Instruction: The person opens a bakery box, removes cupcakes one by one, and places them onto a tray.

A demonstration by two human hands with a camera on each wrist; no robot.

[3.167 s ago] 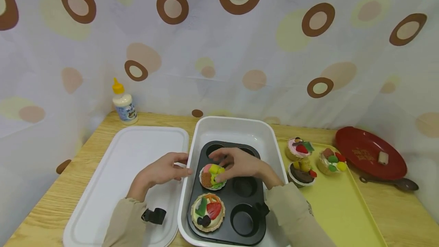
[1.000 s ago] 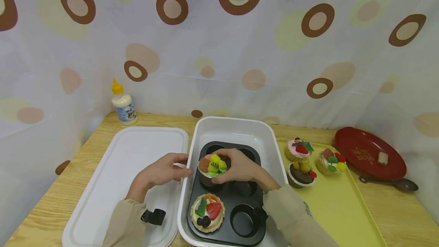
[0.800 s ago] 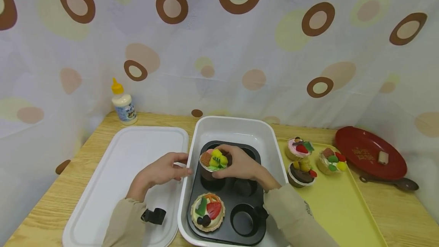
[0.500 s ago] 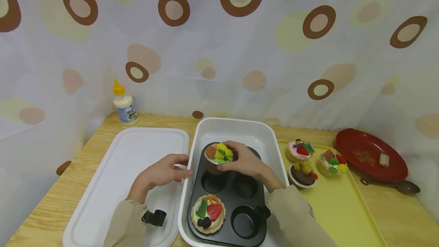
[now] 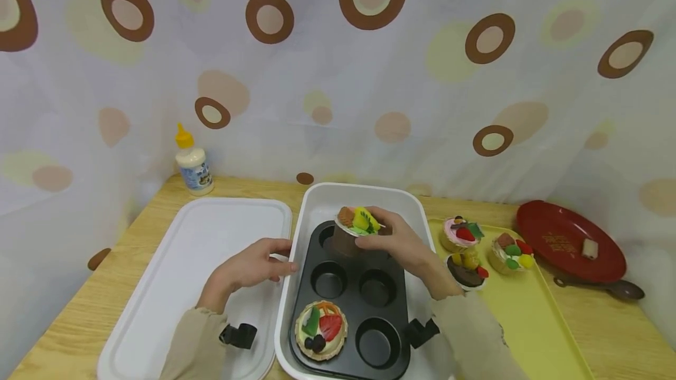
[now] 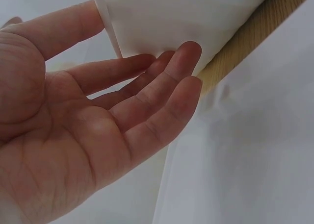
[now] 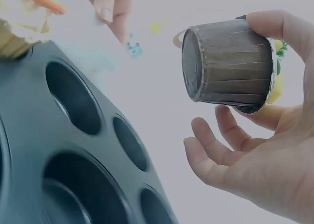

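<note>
One cupcake (image 5: 347,243) clear of the muffin tin (image 5: 352,283), one fruit tart (image 5: 321,331) seated in it
Lifting looks done, setting down not yet: the right hand (image 5: 398,245) pinches the cupcake above the tin's far end; the left hand (image 5: 253,265), fingers loosely apart, touches the white tub (image 5: 364,197); three desserts (image 5: 511,253) rest on the yellow tray (image 5: 528,321)

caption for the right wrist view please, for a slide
Right hand holds a brown, pleated-cup cupcake clear of a dark, round-welled metal muffin tin.
</note>
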